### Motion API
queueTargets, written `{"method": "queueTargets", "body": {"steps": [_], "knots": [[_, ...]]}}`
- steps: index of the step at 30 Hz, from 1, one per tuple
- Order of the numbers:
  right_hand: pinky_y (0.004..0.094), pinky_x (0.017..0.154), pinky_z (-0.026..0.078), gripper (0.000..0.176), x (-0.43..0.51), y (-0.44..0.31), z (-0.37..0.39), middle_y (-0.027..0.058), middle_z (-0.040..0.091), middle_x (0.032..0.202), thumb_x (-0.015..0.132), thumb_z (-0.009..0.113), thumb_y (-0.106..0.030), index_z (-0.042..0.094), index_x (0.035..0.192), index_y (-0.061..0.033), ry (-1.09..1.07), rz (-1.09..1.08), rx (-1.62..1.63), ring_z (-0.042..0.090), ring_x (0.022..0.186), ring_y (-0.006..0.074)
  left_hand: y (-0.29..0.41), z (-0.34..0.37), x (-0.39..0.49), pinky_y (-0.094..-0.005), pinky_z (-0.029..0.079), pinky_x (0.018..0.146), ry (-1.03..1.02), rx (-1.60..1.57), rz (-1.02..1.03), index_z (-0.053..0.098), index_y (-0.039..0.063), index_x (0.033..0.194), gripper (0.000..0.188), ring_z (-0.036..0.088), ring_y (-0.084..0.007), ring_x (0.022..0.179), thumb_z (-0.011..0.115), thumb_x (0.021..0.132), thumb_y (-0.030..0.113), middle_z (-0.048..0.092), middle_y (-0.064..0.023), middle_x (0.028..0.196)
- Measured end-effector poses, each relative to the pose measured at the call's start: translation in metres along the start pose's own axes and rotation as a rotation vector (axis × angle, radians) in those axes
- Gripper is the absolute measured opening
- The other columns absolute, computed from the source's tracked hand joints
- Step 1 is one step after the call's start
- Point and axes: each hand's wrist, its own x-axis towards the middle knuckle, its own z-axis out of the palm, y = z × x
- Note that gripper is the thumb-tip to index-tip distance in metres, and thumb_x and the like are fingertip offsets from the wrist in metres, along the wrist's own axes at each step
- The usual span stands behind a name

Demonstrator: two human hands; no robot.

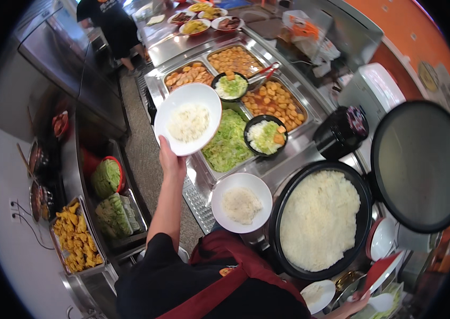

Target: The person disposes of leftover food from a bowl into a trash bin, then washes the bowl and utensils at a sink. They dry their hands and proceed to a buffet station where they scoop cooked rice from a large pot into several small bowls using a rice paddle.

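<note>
My left hand (172, 159) grips the rim of a white bowl (205, 95) with a mound of cooked rice (188, 121) in it, raised over the lettuce pan. A second white bowl (225, 185) of rice sits on the counter's near edge. At the lower right, my right hand (357, 304) holds a bowl with a red outside (381, 270), tilted on its side. A white ladle-like utensil (380, 303) shows beside that hand. Close by is another white bowl (326, 293) with some rice.
A large black rice cooker (276, 239) stands with its lid (416, 167) raised. Two black bowls (265, 135) (229, 85) rest over pans of shredded lettuce (225, 139) and stewed cubes (274, 103). Fried chicken (75, 239) fills a tray at left. A person (109, 28) stands beyond the counter.
</note>
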Motion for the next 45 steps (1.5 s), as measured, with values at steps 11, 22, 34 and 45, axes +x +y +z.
{"method": "queueTargets", "body": {"steps": [11,22,34,45], "knots": [[0.0292,0.066,0.048,0.035,-0.136,-0.053,0.342,0.0096,0.063,0.096,0.088,0.064,-0.021,0.057,0.114,0.0024,-0.152,0.201,-0.167,0.059,0.074,0.0191,0.012,-0.123,0.310,-0.0322,0.060,0.060,0.315,0.178,0.218,0.044,-0.002,0.132,0.054,0.070,-0.0252,0.086,0.031,0.104,0.042,0.063,-0.0157,0.114],[0.0343,0.080,0.051,0.044,-0.167,-0.060,0.407,0.0124,0.063,0.107,0.089,0.061,-0.020,0.052,0.125,0.0030,-0.254,0.127,-0.245,0.062,0.088,0.0245,0.050,-0.125,0.328,-0.0491,0.057,0.089,0.193,0.085,-0.021,0.038,-0.001,0.139,0.059,0.064,-0.0348,0.108,0.023,0.105,0.045,0.059,-0.0187,0.126],[0.0287,0.095,0.045,0.062,-0.288,-0.037,0.496,0.0084,0.068,0.115,0.081,0.066,-0.056,0.065,0.126,-0.0136,0.244,0.289,-0.850,0.063,0.104,0.0184,0.027,-0.014,0.646,-0.0541,0.053,0.092,-0.026,-0.133,0.007,0.034,0.011,0.142,0.044,0.057,-0.0360,0.119,0.034,0.105,0.036,0.052,-0.0157,0.134],[0.0390,0.086,0.055,0.044,-0.337,-0.018,0.510,0.0223,0.065,0.112,0.089,0.058,-0.012,0.053,0.125,0.0117,-0.202,0.173,0.024,0.067,0.098,0.0303,-0.004,0.042,0.305,-0.0409,0.037,0.110,-0.979,-0.077,-0.689,0.026,0.010,0.151,0.073,0.043,-0.0307,0.133,0.048,0.097,0.053,0.036,-0.0189,0.149]]}}
